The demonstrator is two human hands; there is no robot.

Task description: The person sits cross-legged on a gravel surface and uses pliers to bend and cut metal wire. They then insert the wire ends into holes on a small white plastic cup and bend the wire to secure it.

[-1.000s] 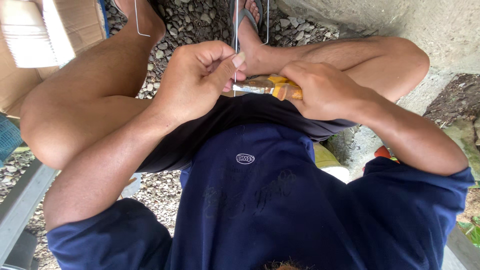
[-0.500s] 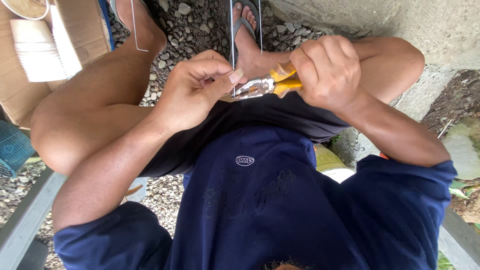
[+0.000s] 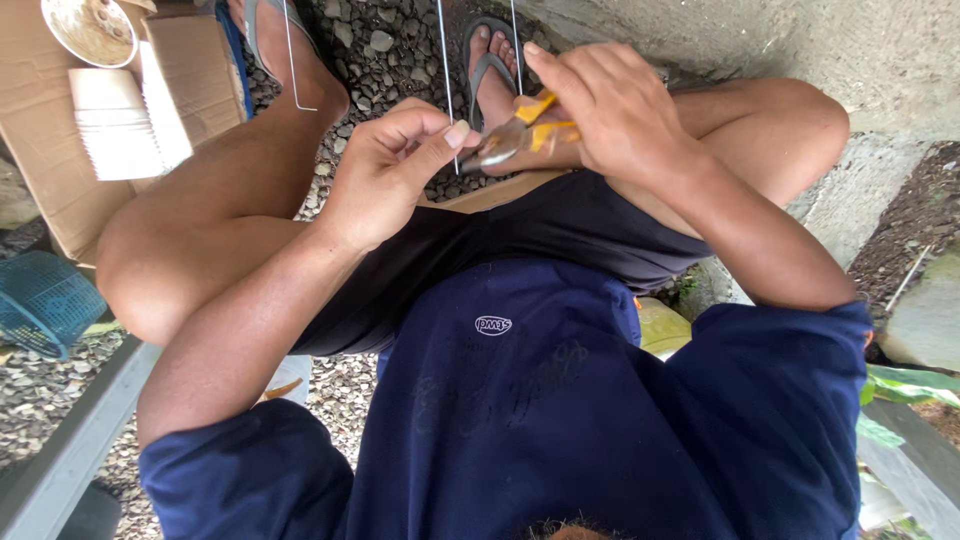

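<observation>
Your left hand (image 3: 385,175) is curled into a loose fist, thumb pressed against the side of the forefinger, pinching a thin steel wire (image 3: 447,70) between them. The wire runs straight up from the thumb tip and out of the top edge of the frame. A second strand runs parallel just to the right of it, above the pliers; whether the two are one bent piece cannot be told.

Your right hand (image 3: 610,115) is wrapped over a pair of pliers (image 3: 515,138) with yellow grips. Fingers lie close together, laid across the handles, with the fingertips pointing toward the top of the frame. The grey metal nose of the pliers sticks out from under those fingers toward your left thumb and meets the wire just beside the thumbnail. Whether the nose is clamped on the wire or only touching it cannot be told.

Both hands work close together above your lap, left thumb and plier nose nearly touching.

Beyond the fingers: a foot in a grey sandal (image 3: 492,62) on gravel. Well to the left of your left hand lie a cardboard box (image 3: 45,150) and a blue plastic basket (image 3: 40,305).
</observation>
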